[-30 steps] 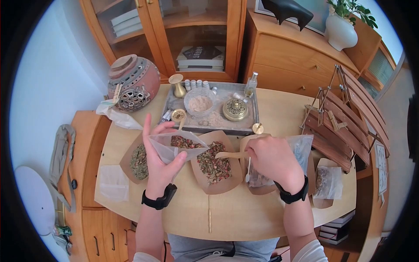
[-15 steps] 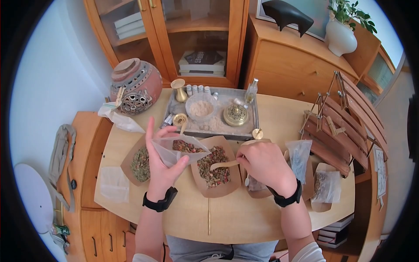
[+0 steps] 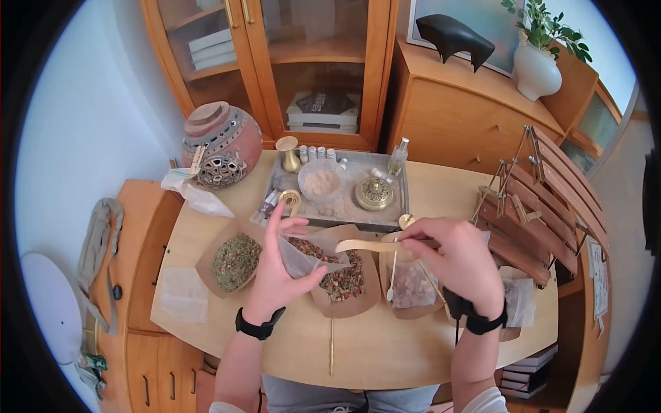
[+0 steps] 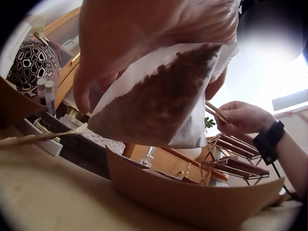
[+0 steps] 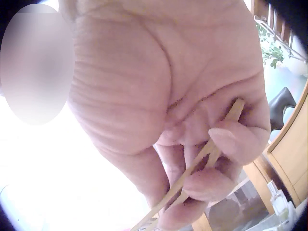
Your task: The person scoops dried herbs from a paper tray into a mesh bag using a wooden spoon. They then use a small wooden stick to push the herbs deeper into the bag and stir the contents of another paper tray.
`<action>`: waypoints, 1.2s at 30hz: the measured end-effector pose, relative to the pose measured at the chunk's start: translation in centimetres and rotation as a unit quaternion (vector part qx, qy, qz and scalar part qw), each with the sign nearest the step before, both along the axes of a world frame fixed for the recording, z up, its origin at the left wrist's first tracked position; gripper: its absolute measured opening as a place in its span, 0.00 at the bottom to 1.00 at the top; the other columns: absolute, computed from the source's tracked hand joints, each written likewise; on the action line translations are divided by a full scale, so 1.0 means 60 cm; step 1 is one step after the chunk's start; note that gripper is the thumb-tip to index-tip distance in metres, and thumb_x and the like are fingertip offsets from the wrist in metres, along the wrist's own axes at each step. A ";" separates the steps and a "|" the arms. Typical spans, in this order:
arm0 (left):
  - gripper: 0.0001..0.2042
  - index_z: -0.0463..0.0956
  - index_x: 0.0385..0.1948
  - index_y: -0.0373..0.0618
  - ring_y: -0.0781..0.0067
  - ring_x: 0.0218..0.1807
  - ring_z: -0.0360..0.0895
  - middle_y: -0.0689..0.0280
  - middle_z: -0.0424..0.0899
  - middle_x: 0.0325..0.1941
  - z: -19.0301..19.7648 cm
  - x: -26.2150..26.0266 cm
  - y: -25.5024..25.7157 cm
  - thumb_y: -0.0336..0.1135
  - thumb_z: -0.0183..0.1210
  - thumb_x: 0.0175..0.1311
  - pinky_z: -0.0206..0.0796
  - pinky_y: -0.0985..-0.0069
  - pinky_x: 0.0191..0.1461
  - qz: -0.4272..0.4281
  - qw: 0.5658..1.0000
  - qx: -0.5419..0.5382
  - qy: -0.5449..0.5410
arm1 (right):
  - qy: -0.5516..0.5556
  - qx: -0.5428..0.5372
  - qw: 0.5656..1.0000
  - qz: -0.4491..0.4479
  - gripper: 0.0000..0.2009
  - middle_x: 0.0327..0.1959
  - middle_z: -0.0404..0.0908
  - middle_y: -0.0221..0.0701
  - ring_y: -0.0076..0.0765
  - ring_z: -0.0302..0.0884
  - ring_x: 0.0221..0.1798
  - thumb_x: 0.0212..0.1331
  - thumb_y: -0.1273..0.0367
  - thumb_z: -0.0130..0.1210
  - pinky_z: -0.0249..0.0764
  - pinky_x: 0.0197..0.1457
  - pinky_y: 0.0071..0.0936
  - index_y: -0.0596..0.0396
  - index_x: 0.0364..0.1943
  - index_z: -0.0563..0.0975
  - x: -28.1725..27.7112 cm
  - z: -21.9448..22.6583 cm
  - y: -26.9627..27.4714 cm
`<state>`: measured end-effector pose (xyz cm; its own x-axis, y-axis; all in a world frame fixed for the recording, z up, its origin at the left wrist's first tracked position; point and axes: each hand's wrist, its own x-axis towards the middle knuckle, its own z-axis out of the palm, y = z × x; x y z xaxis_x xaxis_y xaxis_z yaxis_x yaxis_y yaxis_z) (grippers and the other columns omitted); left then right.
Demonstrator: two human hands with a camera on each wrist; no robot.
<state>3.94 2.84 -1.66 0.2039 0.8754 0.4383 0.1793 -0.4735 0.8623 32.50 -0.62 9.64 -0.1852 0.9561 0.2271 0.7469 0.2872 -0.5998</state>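
My left hand (image 3: 279,279) holds a translucent sachet (image 3: 303,264) between thumb and fingers, its mouth spread; in the left wrist view dark dried bits fill much of the sachet (image 4: 159,98). My right hand (image 3: 458,258) pinches a light wooden scoop (image 3: 368,246), whose tip is at the sachet's right side, over a paper tray (image 3: 375,292) of red and green dried petals (image 3: 342,286). In the right wrist view the fingers curl round the wooden handle (image 5: 180,185). Whether the scoop carries anything I cannot tell.
Left stands a tray of green herbs (image 3: 236,263); right, one with a bag of pale lumps (image 3: 413,286). Behind are a grey tray (image 3: 348,219) with a glass bowl (image 3: 321,181) and brass burner (image 3: 374,193), a clay pot (image 3: 222,146) and a folding wooden rack (image 3: 530,206).
The scoop has risen out of the petals to the height of the sachet, and the right hand has moved up and right. The sachet has shifted right and down, while the whole view has tilted upward.
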 end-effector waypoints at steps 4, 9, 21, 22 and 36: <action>0.58 0.43 0.81 0.44 0.59 0.62 0.74 0.55 0.73 0.65 -0.001 0.010 -0.006 0.30 0.75 0.47 0.66 0.59 0.70 -0.018 0.999 0.001 0.026 | -0.058 0.064 0.995 0.040 0.07 0.33 0.88 0.40 0.43 0.87 0.32 0.62 0.69 0.65 0.81 0.38 0.34 0.57 0.40 0.87 -0.045 -0.022 0.000; 0.58 0.42 0.82 0.44 0.60 0.62 0.74 0.55 0.72 0.66 -0.001 0.003 -0.003 0.29 0.74 0.47 0.66 0.60 0.70 -0.007 0.999 0.011 0.041 | -0.010 0.052 0.999 -0.002 0.06 0.33 0.88 0.37 0.48 0.87 0.36 0.63 0.68 0.63 0.81 0.40 0.39 0.54 0.36 0.85 -0.026 -0.014 -0.003; 0.56 0.42 0.81 0.43 0.63 0.63 0.74 0.56 0.72 0.65 0.003 0.000 -0.002 0.25 0.73 0.51 0.69 0.63 0.69 0.058 0.997 -0.020 -0.045 | -0.216 0.028 0.976 -0.011 0.08 0.26 0.85 0.40 0.50 0.85 0.31 0.62 0.66 0.60 0.81 0.36 0.44 0.52 0.32 0.87 -0.015 -0.076 -0.001; 0.56 0.41 0.81 0.43 0.64 0.64 0.73 0.56 0.71 0.65 0.006 0.002 -0.004 0.24 0.72 0.52 0.69 0.63 0.69 0.055 0.996 -0.032 -0.063 | -0.227 0.015 0.974 -0.010 0.08 0.26 0.85 0.40 0.50 0.85 0.31 0.61 0.66 0.59 0.80 0.36 0.44 0.52 0.31 0.87 -0.019 -0.081 0.000; 0.56 0.41 0.81 0.43 0.64 0.65 0.72 0.56 0.70 0.66 0.000 0.002 -0.002 0.24 0.72 0.51 0.68 0.64 0.70 0.054 0.997 -0.028 -0.046 | -0.225 0.070 0.971 0.050 0.07 0.23 0.83 0.38 0.48 0.84 0.30 0.60 0.66 0.62 0.79 0.34 0.43 0.52 0.28 0.82 -0.044 -0.120 0.013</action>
<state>4.03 2.75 -1.67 0.0688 0.9140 0.3998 0.1458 -0.4057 0.9023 29.89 0.14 2.41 -0.3863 0.8939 0.2275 0.8880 0.4272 -0.1704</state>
